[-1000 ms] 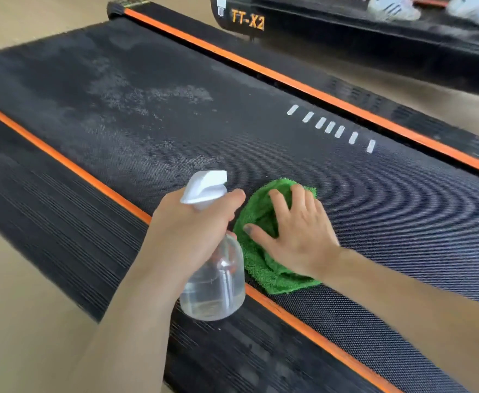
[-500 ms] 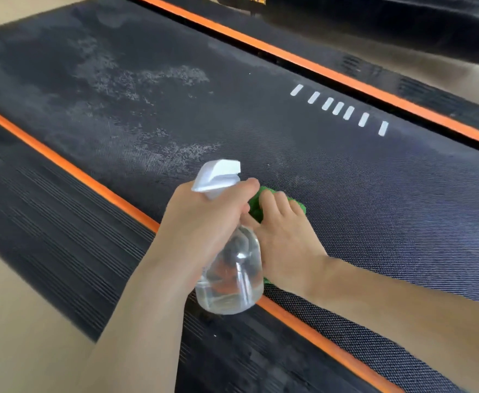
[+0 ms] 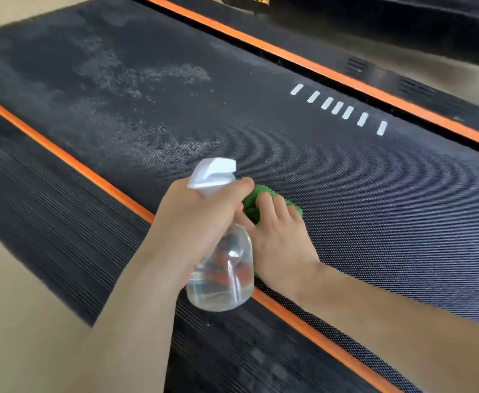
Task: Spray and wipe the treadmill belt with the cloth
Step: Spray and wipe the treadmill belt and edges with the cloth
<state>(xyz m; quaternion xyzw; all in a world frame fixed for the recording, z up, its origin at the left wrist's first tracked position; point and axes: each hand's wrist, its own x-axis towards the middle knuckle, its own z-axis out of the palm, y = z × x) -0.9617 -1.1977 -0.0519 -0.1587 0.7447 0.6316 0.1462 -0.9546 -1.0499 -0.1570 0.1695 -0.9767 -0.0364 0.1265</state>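
We see our left hand (image 3: 195, 219) wrapped around the neck of a clear spray bottle (image 3: 224, 273), fingers curled over the front below its white trigger head (image 3: 212, 173). The bottle hangs tilted, its rounded base over the near orange stripe (image 3: 62, 154) that runs along the near edge of the treadmill belt (image 3: 317, 171). Clear liquid fills the lower part of the bottle.

Our right hand (image 3: 278, 239) lies palm down on a green cloth (image 3: 256, 198), fingers spread and fairly straight, pressing it flat against the belt just inside that near edge. Most of the cloth is hidden under the hand and behind the bottle; only a bunched green part shows past the fingertips (image 3: 264, 199). The two hands sit just beside each other, and we cannot tell whether they touch.

The belt is dark and woven-looking. Pale, speckled wet patches (image 3: 147, 78) spread over its far left part, reaching toward the middle, well apart from the cloth. A row of short white dashes (image 3: 337, 107) is printed near the far edge of the belt, and a second orange stripe (image 3: 317, 69) borders that far edge. A ribbed black side rail (image 3: 48, 222) lies on the near side of the near stripe, with tan floor (image 3: 11, 321) beyond it.
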